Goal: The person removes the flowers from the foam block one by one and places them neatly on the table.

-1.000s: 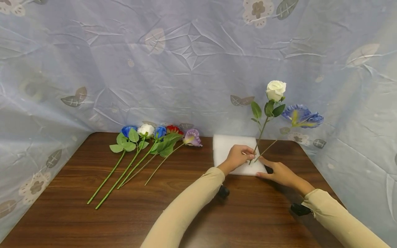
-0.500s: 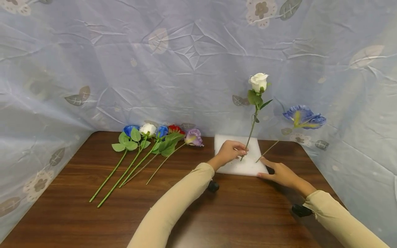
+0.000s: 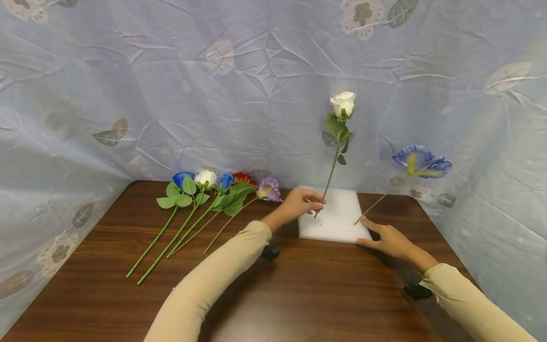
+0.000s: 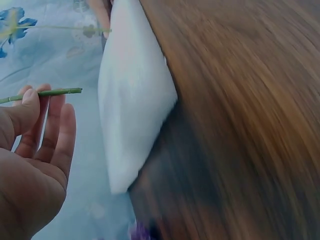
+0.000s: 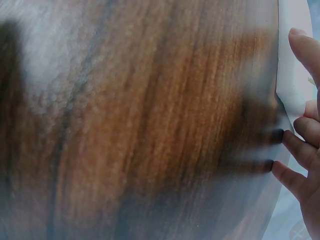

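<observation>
My left hand (image 3: pixel 297 205) pinches the stem of a white artificial rose (image 3: pixel 343 105) near its lower end. The bloom points up, tilted slightly right, above a white foam block (image 3: pixel 331 232). In the left wrist view, the green stem's cut end (image 4: pixel 65 92) sticks out past the thumb and fingers, apart from the foam. My right hand (image 3: pixel 391 241) rests against the block's right front corner, thumb at the front edge, other fingers along the right side. The right wrist view shows these fingers (image 5: pixel 300 145) spread, mostly straight. A blue iris-like flower (image 3: pixel 420 162) stands in the foam, leaning right.
On the brown wooden table (image 3: pixel 299 294), left of the foam, lie a blue rose (image 3: pixel 183 179), a white rose (image 3: pixel 206 179), another blue rose (image 3: pixel 225 181), a red flower (image 3: pixel 243 178) and a purple flower (image 3: pixel 269 189). A patterned curtain (image 3: pixel 239 114) hangs behind the table.
My left hand has carried the white rose leftward across the foam, away from the blue flower, and the rose now stands more upright. My right hand stays at the block's corner.
</observation>
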Available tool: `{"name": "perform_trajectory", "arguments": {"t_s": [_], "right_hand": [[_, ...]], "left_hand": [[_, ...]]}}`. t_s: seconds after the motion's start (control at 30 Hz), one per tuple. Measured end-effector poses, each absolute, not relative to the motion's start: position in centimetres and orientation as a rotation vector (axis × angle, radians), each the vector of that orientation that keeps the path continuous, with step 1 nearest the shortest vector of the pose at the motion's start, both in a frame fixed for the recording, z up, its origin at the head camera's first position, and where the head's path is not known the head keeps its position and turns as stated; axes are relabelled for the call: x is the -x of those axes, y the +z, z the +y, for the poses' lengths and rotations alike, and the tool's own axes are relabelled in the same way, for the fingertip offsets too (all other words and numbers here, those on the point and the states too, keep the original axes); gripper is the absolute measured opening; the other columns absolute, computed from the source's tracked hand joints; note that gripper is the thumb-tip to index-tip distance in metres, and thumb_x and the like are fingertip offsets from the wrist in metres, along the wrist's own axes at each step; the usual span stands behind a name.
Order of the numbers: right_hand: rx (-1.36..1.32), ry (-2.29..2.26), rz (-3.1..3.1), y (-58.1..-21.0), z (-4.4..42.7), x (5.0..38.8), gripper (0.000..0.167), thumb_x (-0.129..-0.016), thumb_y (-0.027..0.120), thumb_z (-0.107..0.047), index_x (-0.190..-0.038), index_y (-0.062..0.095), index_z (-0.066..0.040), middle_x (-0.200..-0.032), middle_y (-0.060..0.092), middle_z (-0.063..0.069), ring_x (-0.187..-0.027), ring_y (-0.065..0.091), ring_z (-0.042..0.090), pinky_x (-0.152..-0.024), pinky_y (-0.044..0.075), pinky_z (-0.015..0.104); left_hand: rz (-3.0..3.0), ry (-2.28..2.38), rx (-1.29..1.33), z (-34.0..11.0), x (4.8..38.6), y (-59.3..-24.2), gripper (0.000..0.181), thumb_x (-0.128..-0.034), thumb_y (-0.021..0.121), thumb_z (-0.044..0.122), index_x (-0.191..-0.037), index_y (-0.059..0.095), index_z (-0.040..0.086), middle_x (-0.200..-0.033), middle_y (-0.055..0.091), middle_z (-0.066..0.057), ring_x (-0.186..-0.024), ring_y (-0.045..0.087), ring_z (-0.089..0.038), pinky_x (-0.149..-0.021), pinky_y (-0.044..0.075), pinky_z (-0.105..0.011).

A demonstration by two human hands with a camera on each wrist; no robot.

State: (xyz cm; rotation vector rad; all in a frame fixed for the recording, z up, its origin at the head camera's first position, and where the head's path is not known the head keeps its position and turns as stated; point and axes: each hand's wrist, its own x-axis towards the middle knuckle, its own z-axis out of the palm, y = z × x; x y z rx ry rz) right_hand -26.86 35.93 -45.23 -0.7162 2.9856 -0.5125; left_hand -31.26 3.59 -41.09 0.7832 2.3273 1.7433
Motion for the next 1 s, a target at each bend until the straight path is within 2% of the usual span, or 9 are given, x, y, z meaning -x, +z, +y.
{"name": "perform_trajectory", "arguments": {"t_s": [0.23, 0.5, 0.77, 1.0], "right_hand": [[0.727, -0.514, 2.984, -45.1, 36.0, 26.8, 0.085, -0.094, 0.07, -0.05, -0.153, 0.04, 0.004, -0.153, 0.045, 0.027, -0.132, 0.054, 0.047, -0.103, 0.049, 0.062], [0.744, -0.521, 3.001, -45.3, 36.0, 26.6, 0.085, -0.093, 0.072, -0.048, -0.152, 0.042, 0.004, -0.152, 0.047, 0.027, -0.131, 0.055, 0.047, -0.102, 0.049, 0.061], [0.751, -0.496, 3.006, -45.2, 36.0, 26.7, 0.084, -0.093, 0.072, -0.048, -0.151, 0.043, 0.005, -0.151, 0.048, 0.027, -0.129, 0.057, 0.047, -0.101, 0.05, 0.06], [0.755, -0.496, 2.998, -45.1, 35.8, 26.8, 0.084, -0.093, 0.071, -0.049, -0.151, 0.042, 0.005, -0.151, 0.048, 0.027, -0.129, 0.057, 0.047, -0.101, 0.05, 0.061]], "left_hand": [[2.311, 1.738, -0.801, 0.5, 30.8, -40.9, 0.022, -0.0978, 0.068, 0.007, -0.115, 0.073, -0.005, -0.118, 0.072, -0.026, -0.097, 0.075, -0.03, -0.086, 0.062, -0.052], [2.33, 1.763, -0.763, -2.2, 30.1, -40.9, 0.024, -0.0988, 0.065, 0.005, -0.12, 0.071, -0.006, -0.119, 0.073, -0.024, -0.109, 0.069, -0.045, -0.084, 0.063, -0.044], [2.323, 1.865, -0.783, -3.9, 30.0, -40.7, 0.028, -0.098, 0.065, 0.001, -0.124, 0.068, -0.008, -0.114, 0.073, -0.028, -0.1, 0.071, -0.044, -0.085, 0.059, -0.061], [2.352, 1.875, -0.704, -4.7, 29.9, -40.4, 0.026, -0.0978, 0.067, 0.005, -0.122, 0.071, -0.003, -0.117, 0.074, -0.02, -0.096, 0.073, -0.037, -0.086, 0.058, -0.061]]}}
